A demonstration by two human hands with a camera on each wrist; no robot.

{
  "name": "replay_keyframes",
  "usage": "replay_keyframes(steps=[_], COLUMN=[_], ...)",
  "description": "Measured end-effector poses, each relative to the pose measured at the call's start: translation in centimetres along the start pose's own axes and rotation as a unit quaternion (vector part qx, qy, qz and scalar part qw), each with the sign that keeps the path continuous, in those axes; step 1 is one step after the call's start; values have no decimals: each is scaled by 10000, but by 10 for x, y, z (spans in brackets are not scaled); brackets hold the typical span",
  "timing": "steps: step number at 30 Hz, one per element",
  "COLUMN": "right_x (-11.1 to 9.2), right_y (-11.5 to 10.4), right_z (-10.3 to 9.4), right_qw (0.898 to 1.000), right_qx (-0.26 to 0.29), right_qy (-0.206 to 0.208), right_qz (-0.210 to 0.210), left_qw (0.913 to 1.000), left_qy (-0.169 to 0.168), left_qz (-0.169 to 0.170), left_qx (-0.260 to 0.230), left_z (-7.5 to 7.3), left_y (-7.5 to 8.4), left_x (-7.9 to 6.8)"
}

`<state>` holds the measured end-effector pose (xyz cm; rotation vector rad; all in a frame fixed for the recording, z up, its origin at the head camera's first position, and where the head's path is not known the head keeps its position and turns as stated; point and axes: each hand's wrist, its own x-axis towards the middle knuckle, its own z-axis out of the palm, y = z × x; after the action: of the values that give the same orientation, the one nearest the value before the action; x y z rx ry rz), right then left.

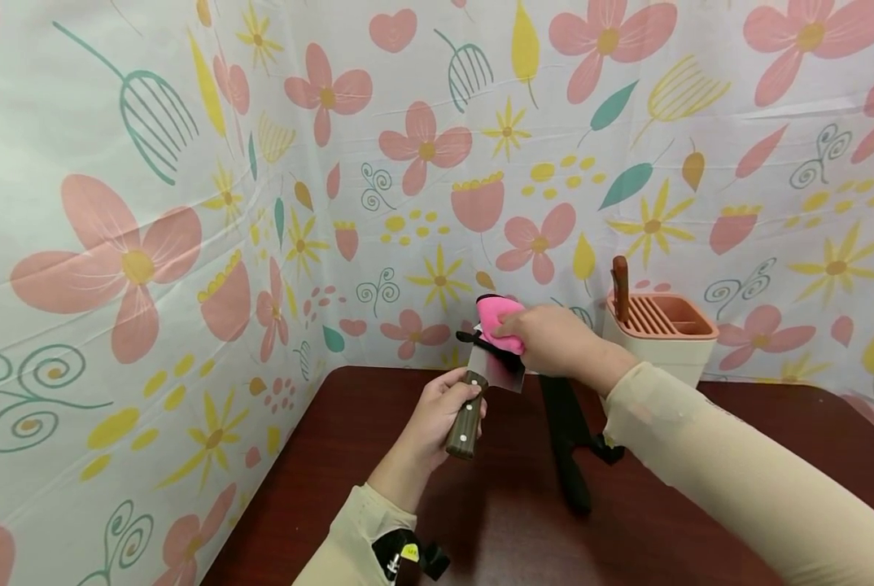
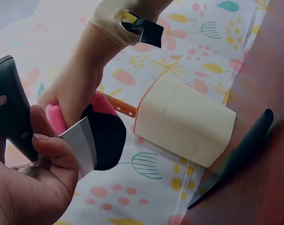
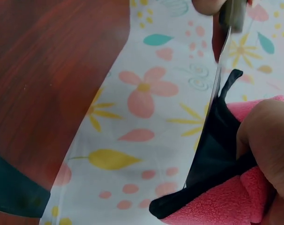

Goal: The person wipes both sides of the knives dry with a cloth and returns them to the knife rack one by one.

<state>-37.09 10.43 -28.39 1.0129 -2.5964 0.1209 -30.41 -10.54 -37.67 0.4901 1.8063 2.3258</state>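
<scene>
My left hand (image 1: 437, 411) grips the brown riveted handle of a cleaver (image 1: 465, 427), its broad blade pointing up and away above the table. Bunched in my right hand (image 1: 554, 338) is a pink cloth (image 1: 495, 316) with a black side and black edging, held against the blade. The left wrist view shows a strip of bare blade (image 2: 81, 146) beside the cloth. Seen edge-on in the right wrist view, the blade has the cloth (image 3: 212, 204) on one face, black side toward the metal. The fingers of my right hand are partly hidden by the cloth.
A black knife (image 1: 565, 431) lies on the dark red wooden table (image 1: 671, 505), below my right forearm. Behind it stands a cream knife block (image 1: 660, 350) with an orange slotted top and one wooden-handled knife (image 1: 621, 289) in it. Flower-patterned sheeting (image 1: 422, 220) hangs around the table.
</scene>
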Motion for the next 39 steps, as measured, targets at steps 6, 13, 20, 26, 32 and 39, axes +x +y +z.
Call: replay_keyframes(steps=[6,13,20,26,32,39], right_x=[2,1,-5,-14,-19,-28], right_y=[-14,-32,-36,-39,-43,-47], right_z=[-1,-4,-3,-4,-4,-1], right_qw=[9971,9947,9952,9957,9950,9946], right_qx=[-282,-285,-140,-2,215,283], right_qy=[377,371,485,496,533,629], right_qz=[-595,-919,-833,-783,-818,-776], left_qw=[9999,9996,9994,9993,9992,9985], left_qy=[75,234,294,288,246,451], left_qz=[87,162,206,227,277,230], left_qx=[-1,27,28,-82,-171,-198], left_z=[0,-2,-1,-1,-2,-5], left_y=[0,-2,2,3,2,1], left_x=[1,3,3,3,3,3])
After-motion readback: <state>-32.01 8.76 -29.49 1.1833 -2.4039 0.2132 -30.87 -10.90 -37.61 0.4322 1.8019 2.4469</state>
